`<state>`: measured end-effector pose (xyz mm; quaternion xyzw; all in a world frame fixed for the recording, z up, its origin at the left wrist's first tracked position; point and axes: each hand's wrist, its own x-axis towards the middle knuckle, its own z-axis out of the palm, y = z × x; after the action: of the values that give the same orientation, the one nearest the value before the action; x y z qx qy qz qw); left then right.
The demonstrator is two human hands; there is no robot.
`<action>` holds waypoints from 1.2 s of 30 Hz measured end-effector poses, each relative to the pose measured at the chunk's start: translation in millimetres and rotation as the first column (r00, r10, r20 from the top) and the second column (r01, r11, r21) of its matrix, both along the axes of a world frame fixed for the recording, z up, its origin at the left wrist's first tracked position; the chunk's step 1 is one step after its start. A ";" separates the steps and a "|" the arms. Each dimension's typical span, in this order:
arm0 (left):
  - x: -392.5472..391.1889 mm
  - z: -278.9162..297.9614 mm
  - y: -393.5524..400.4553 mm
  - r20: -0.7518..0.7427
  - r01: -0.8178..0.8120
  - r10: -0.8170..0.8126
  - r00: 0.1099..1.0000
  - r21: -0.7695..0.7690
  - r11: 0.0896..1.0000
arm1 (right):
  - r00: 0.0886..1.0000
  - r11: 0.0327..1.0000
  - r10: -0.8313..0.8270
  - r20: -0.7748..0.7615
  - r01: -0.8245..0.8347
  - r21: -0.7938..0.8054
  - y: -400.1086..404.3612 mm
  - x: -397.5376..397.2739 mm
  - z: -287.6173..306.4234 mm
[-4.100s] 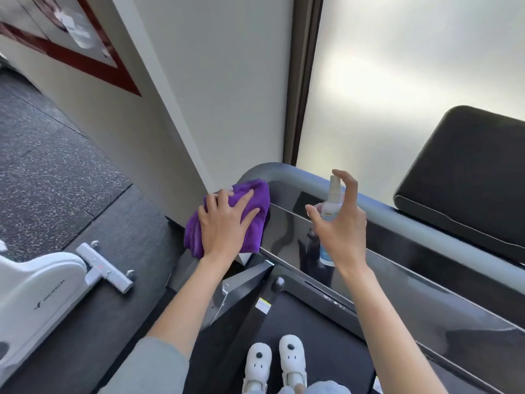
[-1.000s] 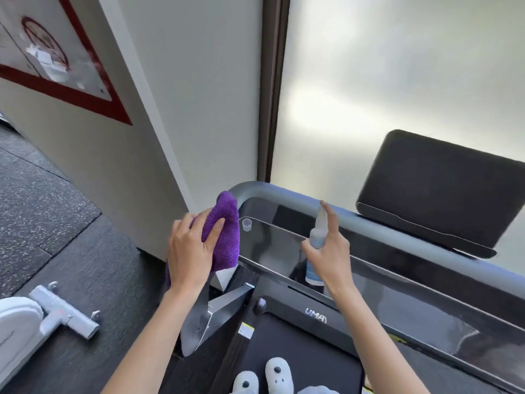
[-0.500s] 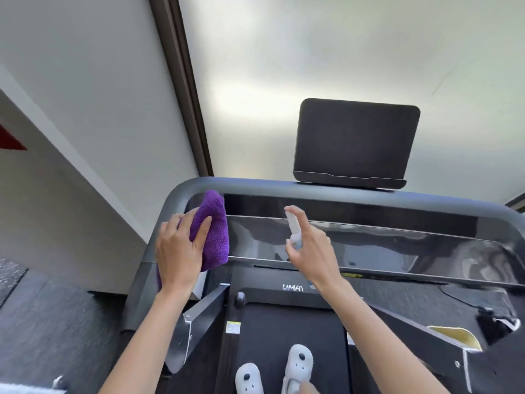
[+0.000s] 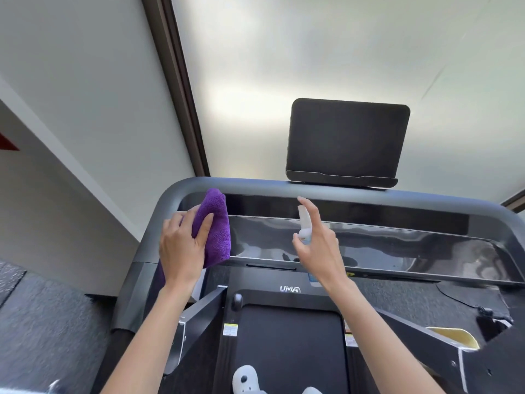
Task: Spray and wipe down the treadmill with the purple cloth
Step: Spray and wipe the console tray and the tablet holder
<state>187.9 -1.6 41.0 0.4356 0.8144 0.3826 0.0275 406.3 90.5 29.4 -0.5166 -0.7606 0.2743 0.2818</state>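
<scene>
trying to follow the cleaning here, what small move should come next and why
Probably press the spray bottle nozzle: the right hand grips it with the index finger on top, aimed at the glossy console panel, while the left hand holds the purple cloth at the panel's left end.

Treadmill (image 4: 287,290) stands on dark speckled floor (image 4: 48,322), close to white wall on left; grey curved handrail (image 4: 284,186) runs across top; glossy black console shelf (image 4: 397,245) below it; dark tablet-like screen (image 4: 348,140) sits upright on rail, right of centre; purple cloth (image 4: 217,223) pressed on shelf's left end; black belt (image 4: 289,351) carries 2 white shoes (image 4: 245,379) at bottom edge.
</scene>
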 end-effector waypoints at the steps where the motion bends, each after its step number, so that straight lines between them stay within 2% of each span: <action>1: 3.8 -0.1 3.0 0.000 0.006 -0.006 1.000 -0.004 1.000 | 1.000 1.000 -0.019 -0.017 0.019 0.011 1.5 7.9 0.9; 8: 36.2 -4.1 16.5 0.014 0.037 -0.037 0.999 -0.009 0.999 | 0.995 0.993 -0.095 -0.032 0.097 0.074 10.1 57.2 7.3; 19: 58.3 0.5 30.1 0.013 0.080 -0.080 0.997 -0.015 0.997 | 0.986 0.988 -0.154 0.060 0.153 0.028 9.4 79.6 -2.1; 25: 78.2 2.4 38.2 0.001 0.127 -0.127 0.992 -0.033 0.991 | 0.953 0.953 -0.300 0.049 0.296 0.065 10.0 111.9 0.2; 30: 101.9 2.0 44.9 0.009 0.169 -0.169 0.986 -0.032 0.985 | 0.923 0.928 -0.372 0.102 0.365 0.077 10.0 151.5 1.5; 36: 122.0 0.6 48.3 0.013 0.207 -0.206 0.978 -0.045 0.977 | 0.918 0.916 -0.395 -0.032 0.396 0.062 10.1 166.0 3.2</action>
<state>309.8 46.7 41.6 0.5154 0.7732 0.3606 0.0807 572.4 100.6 32.6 -0.6473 -0.6466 0.1909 0.3557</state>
